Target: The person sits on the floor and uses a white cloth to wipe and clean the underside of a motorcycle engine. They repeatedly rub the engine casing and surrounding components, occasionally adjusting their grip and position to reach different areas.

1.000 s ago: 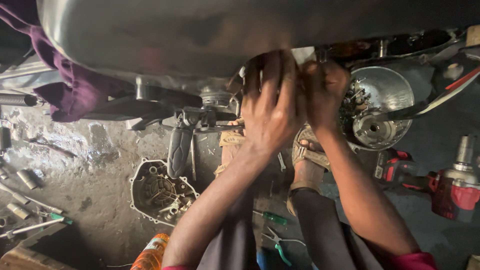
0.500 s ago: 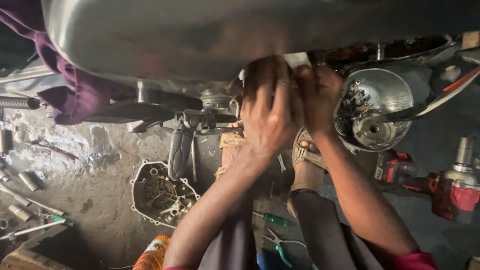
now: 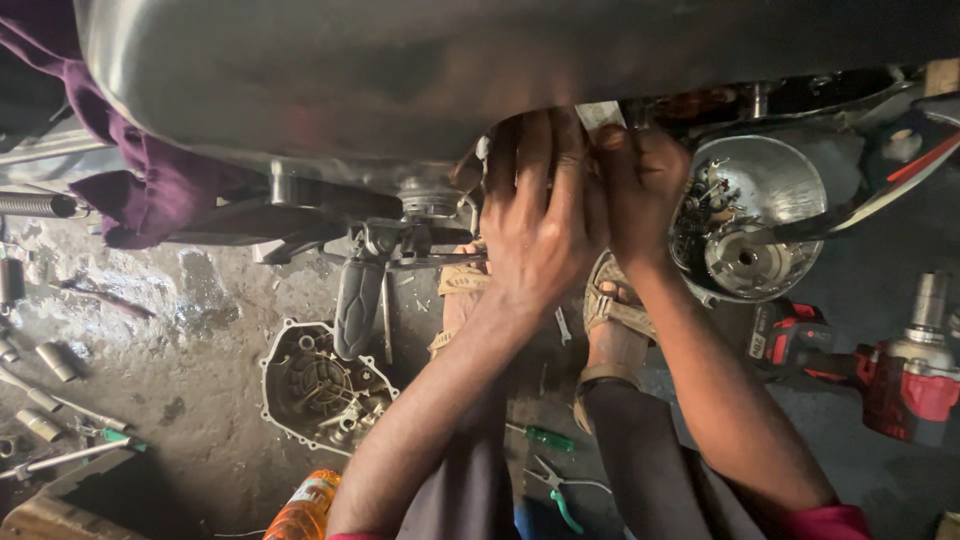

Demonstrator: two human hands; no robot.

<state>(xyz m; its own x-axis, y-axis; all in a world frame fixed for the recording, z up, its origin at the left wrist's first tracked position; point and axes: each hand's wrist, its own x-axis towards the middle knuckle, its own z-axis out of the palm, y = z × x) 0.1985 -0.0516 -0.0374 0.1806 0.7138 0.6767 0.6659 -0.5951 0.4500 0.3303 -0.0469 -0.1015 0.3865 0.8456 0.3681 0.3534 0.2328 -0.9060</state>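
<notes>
Both hands were pressed side by side against the motorcycle engine (image 3: 440,215) under the metal tank (image 3: 450,70). L hand (image 3: 540,215) was laid flat, fingers spread wide; R hand (image 3: 640,190) was curled, grip contents couldn't be told. An open engine cover (image 3: 320,385) lay on the floor (image 3: 180,330), lower left; red power tool (image 3: 900,385) at right.

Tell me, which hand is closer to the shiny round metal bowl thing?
Right. The right hand is just beside the round metal housing; the left hand is farther away, on the other side of the right hand.
</notes>
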